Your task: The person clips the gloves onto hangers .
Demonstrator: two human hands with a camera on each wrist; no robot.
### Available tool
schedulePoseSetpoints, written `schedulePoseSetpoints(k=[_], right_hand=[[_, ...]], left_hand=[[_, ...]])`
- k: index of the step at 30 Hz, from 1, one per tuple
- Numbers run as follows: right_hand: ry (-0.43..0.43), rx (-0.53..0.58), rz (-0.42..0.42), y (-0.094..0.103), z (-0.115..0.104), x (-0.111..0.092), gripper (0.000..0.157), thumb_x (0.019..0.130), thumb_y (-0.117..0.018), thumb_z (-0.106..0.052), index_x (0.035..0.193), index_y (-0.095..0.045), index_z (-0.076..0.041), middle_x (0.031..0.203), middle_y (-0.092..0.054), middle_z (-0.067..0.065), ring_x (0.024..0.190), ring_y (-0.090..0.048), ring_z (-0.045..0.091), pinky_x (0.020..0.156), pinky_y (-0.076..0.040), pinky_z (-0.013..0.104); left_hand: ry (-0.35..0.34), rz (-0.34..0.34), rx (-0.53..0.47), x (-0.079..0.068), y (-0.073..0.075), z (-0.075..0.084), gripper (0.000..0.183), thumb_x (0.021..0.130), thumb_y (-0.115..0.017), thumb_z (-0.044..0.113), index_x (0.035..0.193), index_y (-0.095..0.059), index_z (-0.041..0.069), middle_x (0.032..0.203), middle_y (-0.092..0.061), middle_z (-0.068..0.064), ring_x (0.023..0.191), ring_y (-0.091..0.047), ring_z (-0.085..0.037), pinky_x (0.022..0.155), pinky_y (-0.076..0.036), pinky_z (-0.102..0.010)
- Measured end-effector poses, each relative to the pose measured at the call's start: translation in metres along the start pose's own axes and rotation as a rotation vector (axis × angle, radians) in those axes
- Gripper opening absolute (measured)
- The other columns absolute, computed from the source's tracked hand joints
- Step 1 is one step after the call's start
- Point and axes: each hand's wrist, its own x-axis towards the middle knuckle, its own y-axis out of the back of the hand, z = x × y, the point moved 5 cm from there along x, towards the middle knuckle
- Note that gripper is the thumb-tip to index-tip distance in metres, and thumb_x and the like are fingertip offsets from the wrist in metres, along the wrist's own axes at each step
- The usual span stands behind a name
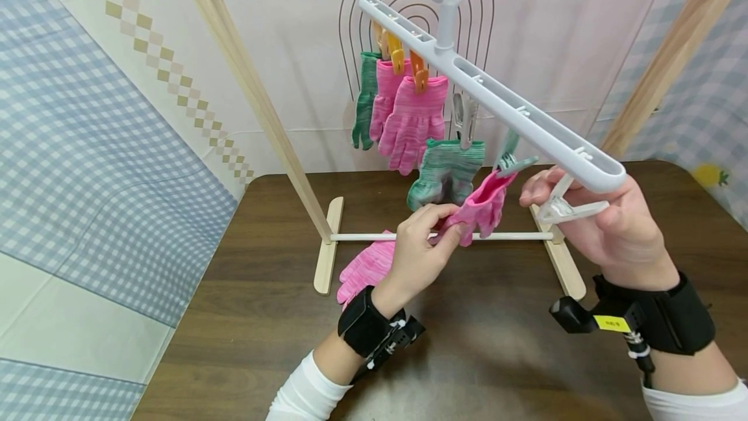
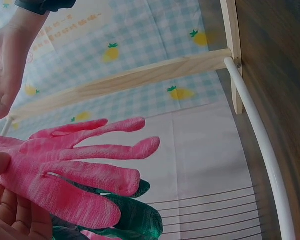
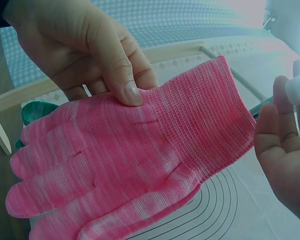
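Note:
My left hand pinches the side of a pink knit glove below its ribbed cuff, thumb on top. A green clothespin grips that glove's cuff under the white hanger bar. Beneath the bar's near end, my right hand holds a clear clothespin, which is tilted sideways between thumb and fingers. A green glove hangs just behind from a grey clothespin. In the left wrist view the pink glove's fingers spread out from my left hand.
Farther along hang two pink gloves and a green glove on orange and yellow clothespins. The hanger hooks on a wooden-legged rack with a low white crossbar. Another pink glove lies on the brown table.

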Motion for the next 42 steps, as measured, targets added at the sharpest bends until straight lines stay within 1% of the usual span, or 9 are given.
schedulePoseSetpoints(k=[8,15,20,25,31,38,42], right_hand=[[-0.017,0.01,0.004,0.003,0.0,0.001,0.041,0.078,-0.059,0.004,0.11,-0.042,0.023,0.098,-0.058,0.032,0.097,-0.052,0.04,0.095,-0.037,0.041],[-0.017,0.015,0.006,0.005,0.001,0.001,0.042,0.078,-0.059,0.004,0.111,-0.041,0.022,0.099,-0.058,0.033,0.097,-0.052,0.041,0.096,-0.036,0.042],[-0.015,0.012,0.009,0.005,0.001,0.001,0.041,0.078,-0.059,0.004,0.111,-0.041,0.023,0.099,-0.058,0.032,0.098,-0.052,0.04,0.094,-0.037,0.041],[-0.018,0.012,0.012,0.005,0.002,0.0,0.041,0.078,-0.058,0.004,0.111,-0.042,0.022,0.099,-0.058,0.032,0.098,-0.052,0.039,0.092,-0.038,0.039],[-0.015,0.005,0.022,0.006,0.002,-0.001,0.041,0.078,-0.058,0.004,0.11,-0.042,0.022,0.099,-0.058,0.032,0.097,-0.052,0.039,0.092,-0.038,0.039],[-0.021,-0.003,0.028,0.006,0.003,-0.003,0.04,0.079,-0.057,0.004,0.111,-0.042,0.022,0.099,-0.058,0.031,0.098,-0.052,0.04,0.094,-0.037,0.04],[-0.032,-0.012,0.033,0.006,0.003,-0.004,0.04,0.079,-0.058,0.003,0.111,-0.042,0.022,0.1,-0.058,0.031,0.099,-0.052,0.039,0.094,-0.037,0.04]], left_hand=[[-0.02,0.005,0.022,-0.001,0.002,0.001,0.021,0.083,-0.062,0.015,0.101,-0.06,0.004,0.09,-0.061,-0.009,0.082,-0.054,-0.01,0.07,-0.051,-0.021],[-0.044,0.006,0.025,-0.002,0.006,0.003,0.02,0.084,-0.062,0.016,0.101,-0.061,0.005,0.09,-0.061,-0.008,0.084,-0.054,-0.009,0.067,-0.051,-0.02],[-0.077,0.007,0.063,-0.003,0.009,0.004,0.02,0.084,-0.061,0.014,0.101,-0.061,0.005,0.09,-0.062,-0.007,0.084,-0.055,-0.009,0.071,-0.05,-0.021],[-0.107,0.008,0.094,-0.004,0.011,0.004,0.019,0.083,-0.061,0.012,0.1,-0.061,0.003,0.088,-0.064,-0.007,0.083,-0.056,-0.009,0.071,-0.05,-0.021],[-0.091,-0.002,0.095,-0.006,0.012,0.003,0.019,0.084,-0.061,0.013,0.1,-0.061,0.003,0.087,-0.063,-0.006,0.084,-0.056,-0.008,0.071,-0.05,-0.023],[-0.102,-0.001,0.135,-0.01,0.014,0.0,0.018,0.084,-0.06,0.012,0.1,-0.061,0.003,0.088,-0.064,-0.007,0.083,-0.057,-0.01,0.073,-0.049,-0.019],[-0.095,-0.006,0.155,-0.012,0.016,-0.004,0.017,0.084,-0.06,0.012,0.1,-0.062,0.004,0.089,-0.064,-0.006,0.082,-0.057,-0.01,0.074,-0.048,-0.019]])
